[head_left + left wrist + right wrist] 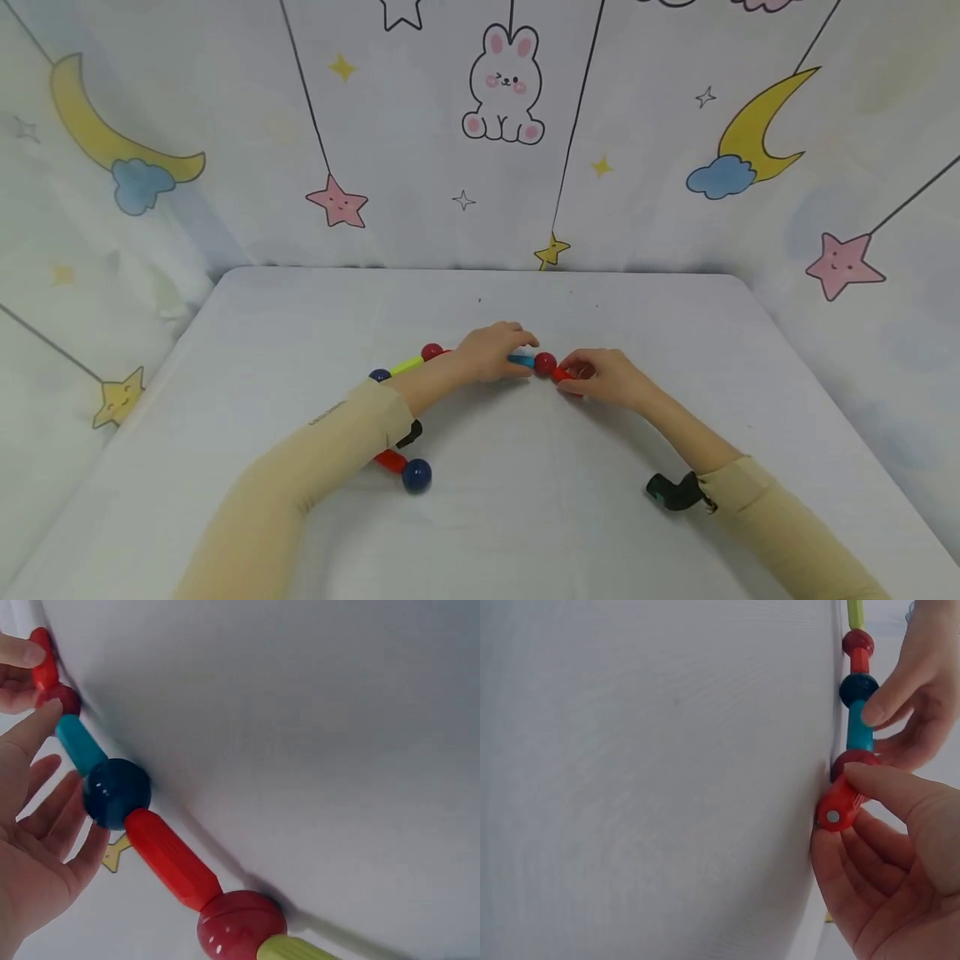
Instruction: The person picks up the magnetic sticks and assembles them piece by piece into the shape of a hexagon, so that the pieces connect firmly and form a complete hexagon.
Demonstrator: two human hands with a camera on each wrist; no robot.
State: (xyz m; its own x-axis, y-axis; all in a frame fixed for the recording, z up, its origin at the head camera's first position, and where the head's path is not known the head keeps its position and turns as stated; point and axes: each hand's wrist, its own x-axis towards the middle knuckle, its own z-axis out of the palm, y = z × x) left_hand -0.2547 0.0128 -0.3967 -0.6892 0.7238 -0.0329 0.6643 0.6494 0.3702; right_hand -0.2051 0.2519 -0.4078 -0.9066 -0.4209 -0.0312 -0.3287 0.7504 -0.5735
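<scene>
My right hand (pixel 611 375) pinches a short red stick (pixel 844 799) between thumb and fingertips; a round silver spot marks its free end. The stick's other end meets a red ball (pixel 545 363). A light blue stick (pixel 81 744) joins that ball to a dark blue ball (pixel 116 793). Around the light blue stick, my left hand (pixel 491 350) has its fingers spread, the thumb tip overlapping the stick in the right wrist view. Leftward the chain continues with another red stick (pixel 172 859), a second red ball (pixel 240 926) and a yellow-green stick (pixel 300 949).
On the white table (pixel 600 533), the chain reaches another dark blue ball (pixel 380 375) at the left. Nearer the front, a red stick (pixel 391 460) meets a dark blue ball (pixel 417 476), partly behind the left sleeve (pixel 300 458). A patterned backdrop (pixel 637 208) stands behind the table.
</scene>
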